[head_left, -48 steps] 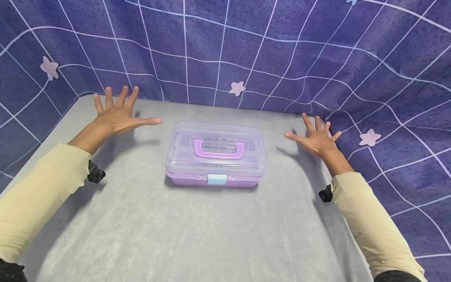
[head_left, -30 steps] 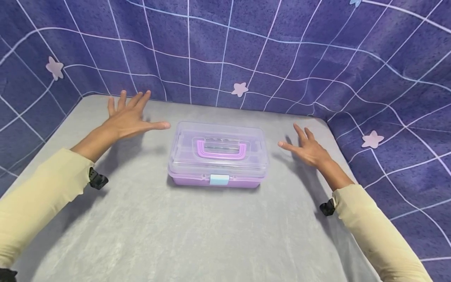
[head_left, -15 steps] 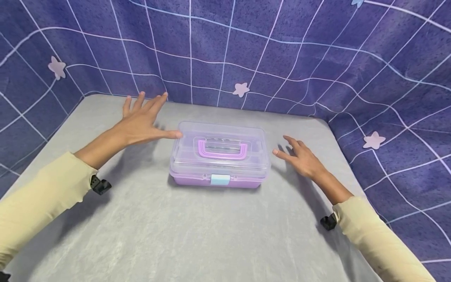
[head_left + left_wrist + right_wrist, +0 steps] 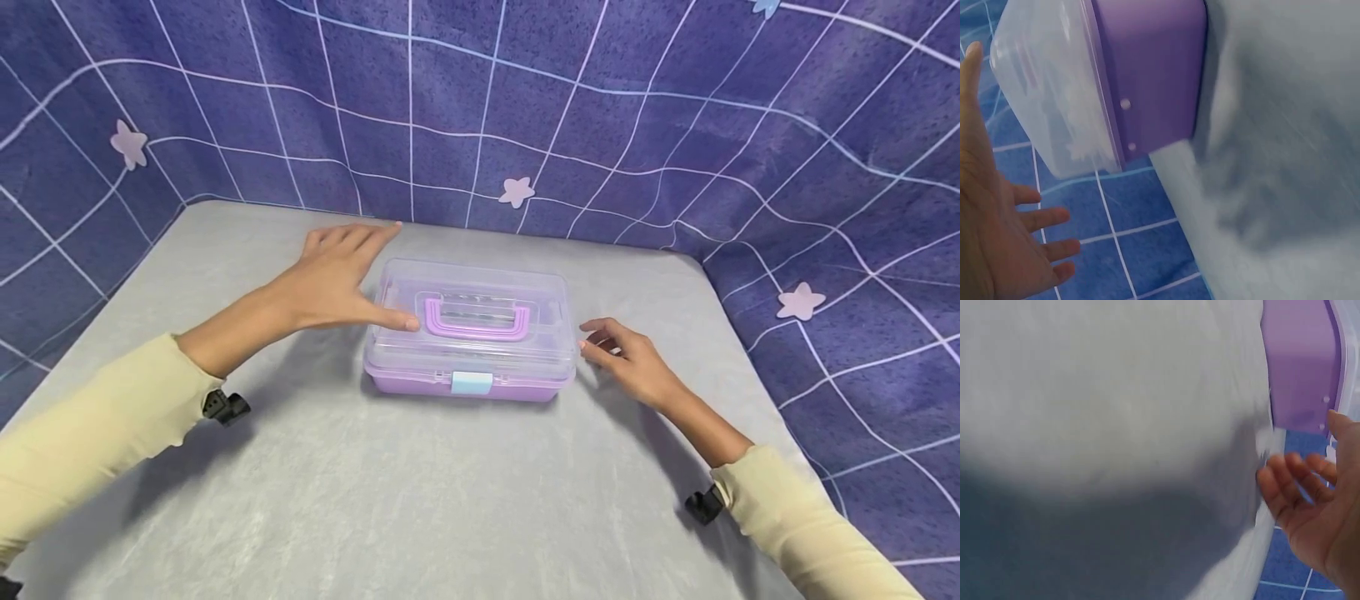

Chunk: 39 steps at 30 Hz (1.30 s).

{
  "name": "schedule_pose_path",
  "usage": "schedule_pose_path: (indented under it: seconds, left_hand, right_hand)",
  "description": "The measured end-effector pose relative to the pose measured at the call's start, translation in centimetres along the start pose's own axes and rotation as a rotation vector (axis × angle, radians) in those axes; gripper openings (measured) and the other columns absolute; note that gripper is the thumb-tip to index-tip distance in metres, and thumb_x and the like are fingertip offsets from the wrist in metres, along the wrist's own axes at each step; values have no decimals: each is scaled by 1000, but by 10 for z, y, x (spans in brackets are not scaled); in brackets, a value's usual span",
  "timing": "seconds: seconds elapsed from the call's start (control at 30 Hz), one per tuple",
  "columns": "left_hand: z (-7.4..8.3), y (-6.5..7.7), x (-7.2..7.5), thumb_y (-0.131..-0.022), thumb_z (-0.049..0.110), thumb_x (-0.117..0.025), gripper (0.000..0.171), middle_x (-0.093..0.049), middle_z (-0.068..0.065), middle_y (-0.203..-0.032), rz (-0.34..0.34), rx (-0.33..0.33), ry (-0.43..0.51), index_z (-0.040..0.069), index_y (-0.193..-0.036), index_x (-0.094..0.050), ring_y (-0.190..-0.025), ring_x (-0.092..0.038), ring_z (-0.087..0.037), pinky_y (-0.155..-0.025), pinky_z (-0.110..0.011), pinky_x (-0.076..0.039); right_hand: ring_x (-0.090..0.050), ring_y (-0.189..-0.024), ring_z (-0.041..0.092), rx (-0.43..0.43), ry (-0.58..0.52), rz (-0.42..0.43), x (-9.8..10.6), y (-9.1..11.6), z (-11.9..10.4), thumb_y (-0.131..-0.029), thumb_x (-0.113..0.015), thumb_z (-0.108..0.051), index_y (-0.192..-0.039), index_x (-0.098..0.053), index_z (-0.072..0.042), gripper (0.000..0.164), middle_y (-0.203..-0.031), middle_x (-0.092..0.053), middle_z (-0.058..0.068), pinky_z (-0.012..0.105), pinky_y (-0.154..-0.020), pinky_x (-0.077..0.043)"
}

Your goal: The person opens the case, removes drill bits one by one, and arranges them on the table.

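Observation:
A purple plastic storage box point(image 4: 470, 346) with a clear lid lies closed on the grey surface, in the middle of the head view. Its lid bears a folded purple handle point(image 4: 477, 333), and a light blue latch point(image 4: 472, 383) is on the front. My left hand point(image 4: 330, 279) hovers at the box's left end, thumb stretched across the lid in the head view; the left wrist view shows a gap between hand and box. By the right end, my right hand point(image 4: 632, 364) has its fingers loosely bent, thumb tip close to the box; whether it touches cannot be told.
The grey cloth-covered table point(image 4: 450, 500) reaches back to a dark blue curtain point(image 4: 450, 108) with a pale grid and star shapes. The curtain also encloses the left and right sides. A small black device point(image 4: 225, 407) sits at the left wrist, another black device point(image 4: 705, 504) at the right.
Both hands have moved inward, from well apart on either side to the two ends of the box. The spread fingers have drawn closer together. The box stays closed in its place.

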<state>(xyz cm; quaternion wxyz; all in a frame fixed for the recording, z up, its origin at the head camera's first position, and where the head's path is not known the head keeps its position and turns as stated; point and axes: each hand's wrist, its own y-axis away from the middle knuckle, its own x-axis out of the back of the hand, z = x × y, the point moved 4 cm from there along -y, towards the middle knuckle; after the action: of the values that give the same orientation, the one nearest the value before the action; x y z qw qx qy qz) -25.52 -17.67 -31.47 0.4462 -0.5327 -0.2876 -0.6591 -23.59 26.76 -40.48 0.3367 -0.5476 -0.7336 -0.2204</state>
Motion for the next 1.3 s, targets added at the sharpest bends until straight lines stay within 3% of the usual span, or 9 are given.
schedule_pose_path:
  seconds: [0.1, 0.2, 0.33, 0.5, 0.8, 1.0, 1.3]
  left_hand:
    - [10, 1, -3, -75, 96, -78, 146, -33, -16, -185, -11, -17, 8, 21, -183, -15, -167, -31, -50, -129, -74, -25]
    - [19, 2, -5, -72, 97, -79, 148, -35, -14, -184, -17, -37, 19, 20, -183, -18, -167, -33, -47, -129, -72, -26]
    - [29, 2, -7, -69, 98, -79, 150, -37, -13, -183, -18, -63, 30, 19, -182, -22, -168, -33, -44, -130, -70, -25]
    - [39, 1, -9, -68, 100, -78, 151, -38, -13, -182, -34, -82, 20, 18, -181, -23, -167, -33, -43, -132, -68, -25]
    - [46, -2, -12, -65, 101, -79, 151, -39, -12, -181, -50, -86, 5, 18, -180, -27, -166, -34, -41, -131, -66, -27]
    - [52, -5, -15, -66, 100, -79, 147, -39, -10, -181, -51, -109, -12, 15, -178, -34, -167, -31, -41, -132, -65, -25]
    - [59, -10, -21, -70, 97, -79, 145, -36, -13, -183, -80, -116, -11, 14, -179, -31, -170, -26, -43, -136, -70, -21]
  right_hand:
    - [-78, -93, 25, 9, -127, -21, -7, 4, -4, -113, -69, -18, -136, -70, -1, 29, -110, -80, 20, 29, -80, -65]
    - [-76, -81, 21, -9, -258, -29, -13, 8, -5, -112, -65, -9, -127, -70, 4, 19, -100, -79, 24, 29, -71, -66]
    - [-79, -77, 19, -53, -380, -60, -23, 16, -6, -112, -57, -3, -117, -67, 9, 16, -95, -78, 26, 34, -69, -69]
    - [-82, -78, 21, -87, -478, -193, -35, 24, -10, -112, -52, -1, -112, -65, 11, 18, -96, -78, 25, 40, -70, -71]
    - [-85, -87, 20, -179, -656, -387, -46, 34, -12, -110, -59, -5, -121, -68, 24, 33, -98, -84, 12, 38, -77, -72]
    - [-85, -101, 21, -187, -773, -515, -56, 45, -24, -111, -64, -10, -143, -61, 24, 47, -121, -86, 12, 38, -89, -72]
    - [-83, -111, 19, -224, -919, -546, -84, 55, -53, -114, -64, -18, -163, -48, 14, 60, -149, -76, 12, 38, -94, -70]
